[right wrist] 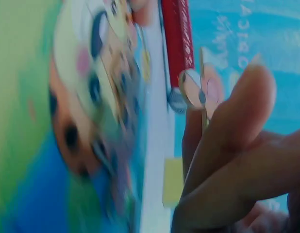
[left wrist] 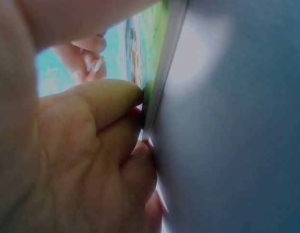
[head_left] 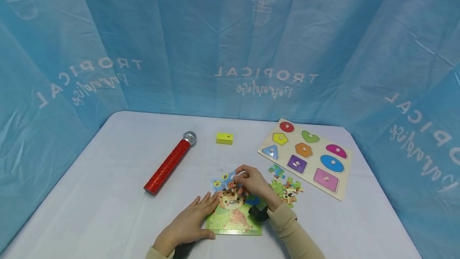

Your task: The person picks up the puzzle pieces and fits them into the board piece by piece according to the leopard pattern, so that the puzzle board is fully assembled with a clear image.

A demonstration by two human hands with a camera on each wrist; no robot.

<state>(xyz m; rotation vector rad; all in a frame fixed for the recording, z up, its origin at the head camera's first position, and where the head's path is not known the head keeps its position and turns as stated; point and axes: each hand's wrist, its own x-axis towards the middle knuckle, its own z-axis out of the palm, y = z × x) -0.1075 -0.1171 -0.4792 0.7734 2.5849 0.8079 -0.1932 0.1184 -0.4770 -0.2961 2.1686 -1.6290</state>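
A jigsaw puzzle with a cartoon leopard on a green ground lies on its board near the table's front. My left hand lies along the board's left side, fingers extended; in the left wrist view its fingertips touch the board's edge. Above the puzzle's upper part, my right hand pinches a small jigsaw piece between thumb and finger, tilted up off the board. My right hand and wrist hide part of the puzzle's right side. Several loose jigsaw pieces lie right of the board.
A wooden shape board with knobbed coloured shapes lies at the right. Behind the puzzle sits a yellow block. To the left lies a red microphone. Blue printed cloth surrounds the white table.
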